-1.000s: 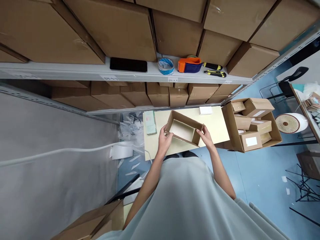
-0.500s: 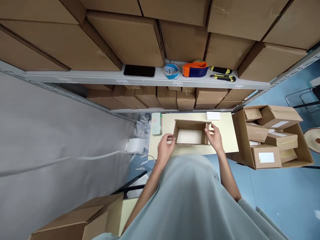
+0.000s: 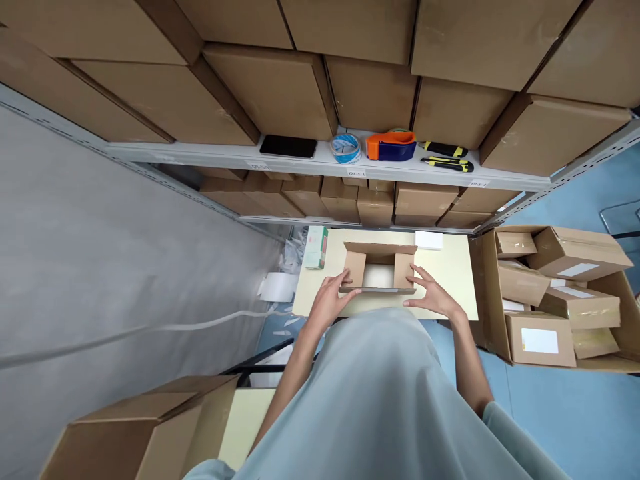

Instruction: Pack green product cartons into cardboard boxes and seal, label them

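a: what sits at the left end of the table (image 3: 453, 277)?
b: a green-and-white box (image 3: 315, 248), just beyond the left hand (image 3: 327, 301).

a: and that hand's grip?
b: fingers at the left end of the small open carton (image 3: 381, 254), thumb along its near flap. i can't tell whether they pinch or only rest there.

a: where's the carton itself?
b: on the table, between both hands, flaps up, the end flaps angled over the opening.

a: how would it handle?
b: light, i'd guess: thin cardboard, stiff across the walls, springy at the creases. not slippery, but a flap could bend if pulled. i'd take it low by the two end walls, near the corners.

a: the right hand (image 3: 433, 295)?
b: spread, fingertips at the right end, thumb well clear of them; it isn't closed round anything.

a: further right?
b: a white box (image 3: 429, 240) near the table's far edge, then a big carton (image 3: 485, 300) full of taped parcels (image 3: 541, 339).
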A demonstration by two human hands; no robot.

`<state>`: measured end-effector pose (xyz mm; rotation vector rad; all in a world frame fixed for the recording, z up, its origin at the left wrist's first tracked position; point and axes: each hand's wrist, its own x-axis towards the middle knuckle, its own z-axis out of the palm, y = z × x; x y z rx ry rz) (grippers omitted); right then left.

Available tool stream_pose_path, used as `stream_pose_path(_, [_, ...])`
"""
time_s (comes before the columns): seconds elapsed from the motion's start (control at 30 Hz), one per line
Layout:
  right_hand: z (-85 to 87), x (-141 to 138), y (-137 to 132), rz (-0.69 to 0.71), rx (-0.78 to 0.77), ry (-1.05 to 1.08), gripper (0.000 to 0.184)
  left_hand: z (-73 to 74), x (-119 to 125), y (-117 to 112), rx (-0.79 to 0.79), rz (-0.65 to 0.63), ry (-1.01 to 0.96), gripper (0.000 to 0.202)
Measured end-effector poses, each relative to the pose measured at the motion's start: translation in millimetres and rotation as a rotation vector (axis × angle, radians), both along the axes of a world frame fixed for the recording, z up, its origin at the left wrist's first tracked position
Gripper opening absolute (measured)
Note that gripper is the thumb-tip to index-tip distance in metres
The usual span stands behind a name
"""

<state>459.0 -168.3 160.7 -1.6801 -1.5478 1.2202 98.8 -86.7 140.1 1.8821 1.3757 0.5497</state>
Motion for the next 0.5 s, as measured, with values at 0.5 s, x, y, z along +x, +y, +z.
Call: stream_pose_path(0.5, [-19.0,-11,29,-0.185,0.200,-0.248,0.044,5.2,29,23,0.188,-0.008,0.047,0.060])
